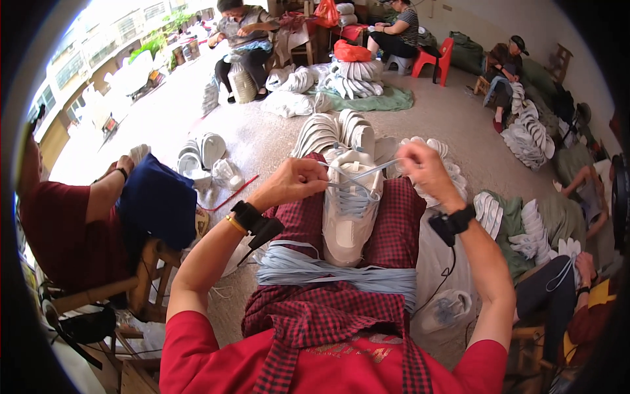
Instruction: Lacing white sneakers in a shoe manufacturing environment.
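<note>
A white and cream sneaker (346, 226) rests between my thighs on a red and black checked apron (397, 226), its toe toward me. Pale blue shoelace (354, 200) runs through its eyelets. My left hand (298, 182) pinches one length of the lace at the shoe's left side. Raised beyond the right side of the collar, my right hand (422, 168) grips another length, pulled taut across the opening. A thick bundle of loose blue laces (331, 270) lies across my lap, just below the toe.
Rows of white shoes (319, 136) stand on the floor ahead; more shoes (202, 154) sit to the left. At right is a laced shoe (446, 310) on plastic. Seated people work on both sides and at the back, near a red chair (434, 60) and a green sheet (384, 98).
</note>
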`<move>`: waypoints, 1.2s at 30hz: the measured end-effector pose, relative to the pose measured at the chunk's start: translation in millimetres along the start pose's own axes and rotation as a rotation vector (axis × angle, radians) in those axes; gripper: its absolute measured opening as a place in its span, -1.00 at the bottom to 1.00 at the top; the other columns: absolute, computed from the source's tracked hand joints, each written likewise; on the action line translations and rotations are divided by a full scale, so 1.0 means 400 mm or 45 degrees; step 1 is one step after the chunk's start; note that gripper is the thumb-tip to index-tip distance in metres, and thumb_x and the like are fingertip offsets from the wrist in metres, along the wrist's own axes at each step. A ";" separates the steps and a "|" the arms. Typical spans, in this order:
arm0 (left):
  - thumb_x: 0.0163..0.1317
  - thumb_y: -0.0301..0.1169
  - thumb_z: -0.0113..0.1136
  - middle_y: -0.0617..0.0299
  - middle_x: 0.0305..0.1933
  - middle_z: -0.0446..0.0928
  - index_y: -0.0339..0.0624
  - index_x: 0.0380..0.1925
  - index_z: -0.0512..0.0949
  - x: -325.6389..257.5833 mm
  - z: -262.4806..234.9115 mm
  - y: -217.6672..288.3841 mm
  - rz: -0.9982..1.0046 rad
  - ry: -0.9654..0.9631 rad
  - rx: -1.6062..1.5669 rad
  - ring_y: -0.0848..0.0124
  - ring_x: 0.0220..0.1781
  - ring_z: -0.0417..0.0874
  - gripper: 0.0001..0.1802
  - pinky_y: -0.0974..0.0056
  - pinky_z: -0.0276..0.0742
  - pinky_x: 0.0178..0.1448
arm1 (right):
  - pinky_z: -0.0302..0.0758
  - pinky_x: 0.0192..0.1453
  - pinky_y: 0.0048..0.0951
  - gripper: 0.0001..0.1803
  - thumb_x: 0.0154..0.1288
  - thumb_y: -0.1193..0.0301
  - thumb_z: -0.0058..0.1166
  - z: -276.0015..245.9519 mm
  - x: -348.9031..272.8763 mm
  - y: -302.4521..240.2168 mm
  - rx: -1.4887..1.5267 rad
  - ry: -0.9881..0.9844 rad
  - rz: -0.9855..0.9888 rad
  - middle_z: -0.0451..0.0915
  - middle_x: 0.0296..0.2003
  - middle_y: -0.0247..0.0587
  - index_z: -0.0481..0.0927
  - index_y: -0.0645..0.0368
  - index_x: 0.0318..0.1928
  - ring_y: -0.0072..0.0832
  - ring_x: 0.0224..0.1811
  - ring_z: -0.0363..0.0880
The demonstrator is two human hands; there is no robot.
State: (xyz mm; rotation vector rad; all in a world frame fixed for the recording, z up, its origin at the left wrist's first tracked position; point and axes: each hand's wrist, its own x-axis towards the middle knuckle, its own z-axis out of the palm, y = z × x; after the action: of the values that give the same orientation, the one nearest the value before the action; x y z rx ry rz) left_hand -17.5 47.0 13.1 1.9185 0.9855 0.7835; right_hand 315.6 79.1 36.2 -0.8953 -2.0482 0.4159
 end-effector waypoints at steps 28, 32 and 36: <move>0.34 -0.28 0.24 0.19 -0.40 0.62 -0.29 -0.25 0.61 -0.007 -0.101 -0.028 0.008 0.209 0.515 0.47 -0.41 0.56 -0.75 0.30 0.52 -0.25 | 0.50 0.19 -0.14 -0.61 0.08 0.68 -0.05 0.077 -0.035 -0.070 -0.184 -0.253 -0.118 0.53 -0.04 0.03 0.55 0.26 -0.03 0.04 0.07 0.55; 0.12 -0.44 0.34 -0.02 0.06 0.53 -0.28 -0.04 0.51 -0.020 -0.017 0.009 0.329 0.432 0.678 0.09 0.08 0.60 -0.61 0.14 0.52 0.16 | 0.51 0.16 -0.16 -0.65 0.07 0.67 -0.01 0.073 -0.032 -0.114 -0.235 -0.137 -0.039 0.53 -0.06 -0.01 0.56 0.26 -0.07 -0.01 0.03 0.56; 0.15 -0.49 0.29 -0.02 -0.04 0.58 -0.29 -0.13 0.56 -0.010 0.056 0.016 0.552 0.318 0.616 0.09 0.02 0.64 -0.73 0.16 0.54 0.11 | 0.55 0.07 -0.20 -0.73 0.06 0.65 0.06 0.078 -0.035 -0.153 -0.429 -0.161 -0.347 0.55 -0.16 -0.11 0.59 0.24 -0.16 -0.13 -0.05 0.57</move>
State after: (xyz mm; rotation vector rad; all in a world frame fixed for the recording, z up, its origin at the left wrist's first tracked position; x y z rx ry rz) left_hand 0.6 32.8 7.5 2.5514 0.9813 1.1304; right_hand 268.5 27.7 44.7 -0.7822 -2.3611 -0.0243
